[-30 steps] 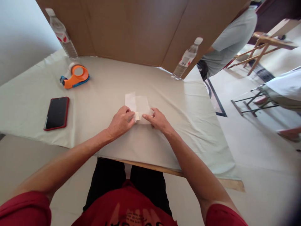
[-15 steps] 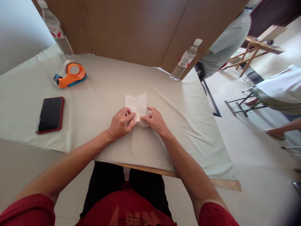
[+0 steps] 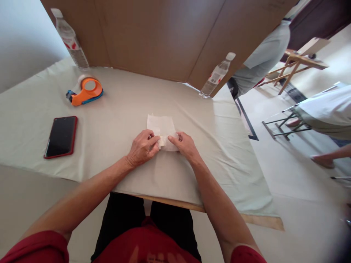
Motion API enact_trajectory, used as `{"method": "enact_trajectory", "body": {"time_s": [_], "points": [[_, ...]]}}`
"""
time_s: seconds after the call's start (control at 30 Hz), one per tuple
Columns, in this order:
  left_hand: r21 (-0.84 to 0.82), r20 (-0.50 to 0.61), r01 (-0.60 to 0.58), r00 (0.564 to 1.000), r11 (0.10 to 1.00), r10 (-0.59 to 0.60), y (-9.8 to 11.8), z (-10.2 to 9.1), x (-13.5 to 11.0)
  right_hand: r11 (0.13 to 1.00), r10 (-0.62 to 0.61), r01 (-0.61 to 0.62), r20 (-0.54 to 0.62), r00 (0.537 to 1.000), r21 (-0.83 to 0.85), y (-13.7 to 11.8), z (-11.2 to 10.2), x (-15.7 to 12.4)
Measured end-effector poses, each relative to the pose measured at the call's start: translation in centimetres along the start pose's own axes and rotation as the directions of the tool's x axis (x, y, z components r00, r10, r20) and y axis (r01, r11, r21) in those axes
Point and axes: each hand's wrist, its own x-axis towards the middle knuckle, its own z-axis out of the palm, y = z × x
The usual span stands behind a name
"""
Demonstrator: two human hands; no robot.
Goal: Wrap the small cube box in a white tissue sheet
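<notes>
A thin white paper wrapper (image 3: 162, 128) lies on the pale tablecloth (image 3: 115, 120) in the middle of the table. My left hand (image 3: 142, 147) and my right hand (image 3: 184, 144) both pinch its near edge, fingertips almost meeting over a small folded lump. The far half of the paper lies flat beyond my fingers. What is inside the fold is hidden.
A red-cased phone (image 3: 61, 136) lies at the left. An orange tape dispenser (image 3: 85, 91) sits behind it. Two water bottles (image 3: 70, 38) (image 3: 216, 76) stand against a brown cardboard screen (image 3: 164, 33). Other people and a wooden stand (image 3: 298, 65) are at the right.
My hands have stayed pinched on the paper's near edge. The standing far part of the paper has settled flatter, and the view has shifted slightly.
</notes>
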Motion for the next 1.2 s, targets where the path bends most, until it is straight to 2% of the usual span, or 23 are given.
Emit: {"method": "enact_trajectory", "body": {"time_s": [0.1, 0.27, 0.37, 0.53, 0.7, 0.87, 1.0, 1.1, 1.2], "points": [[0.008, 0.014, 0.018, 1.0, 1.0, -0.018, 0.0, 0.0, 0.0, 0.997, -0.038, 0.036, 0.024, 0.999, 0.069, 0.0, 0.5, 0.1], [0.013, 0.023, -0.003, 1.0, 1.0, 0.003, 0.1, -0.1, 0.3, 0.993, -0.108, 0.111, -0.062, 0.992, 0.038, -0.8, 1.0, -0.3], [0.028, 0.057, 0.01, 0.998, 1.0, -0.012, 0.1, -0.1, 0.4, 0.984, -0.104, 0.114, -0.076, 0.992, 0.135, -1.8, 1.1, -0.8], [0.028, 0.086, 0.023, 0.996, 0.999, -0.025, 0.3, -0.1, 0.7, 0.917, 0.0, -0.005, 0.012, 1.0, 0.4, -3.2, 1.5, -1.4], [-0.05, 0.122, 0.046, 0.992, 0.998, -0.039, 0.2, -0.1, 0.8, 0.893, -0.058, 0.022, 0.066, 0.996, 0.451, -4.4, 1.8, -1.6], [-0.222, 0.097, 0.14, 0.988, 0.965, -0.121, -0.3, 0.2, 0.6, 0.936, -0.134, 0.067, 0.172, 0.976, 0.345, -4.9, 1.2, -2.0], [-0.326, 0.082, 0.224, 0.974, 0.918, -0.209, -0.5, 0.4, 0.2, 0.965, -0.247, 0.216, 0.254, 0.935, 0.146, -4.7, 0.4, -1.5], [-0.377, 0.107, 0.331, 0.943, 0.865, -0.314, -0.3, 0.2, 0.2, 0.943, -0.312, 0.332, 0.348, 0.884, 0.003, -5.0, 0.3, -0.9], [-0.374, 0.137, 0.431, 0.902, 0.821, -0.41, 0.1, 0.1, 0.6, 0.906, -0.327, 0.405, 0.406, 0.853, -0.122, -5.6, 0.3, -0.6]]}}
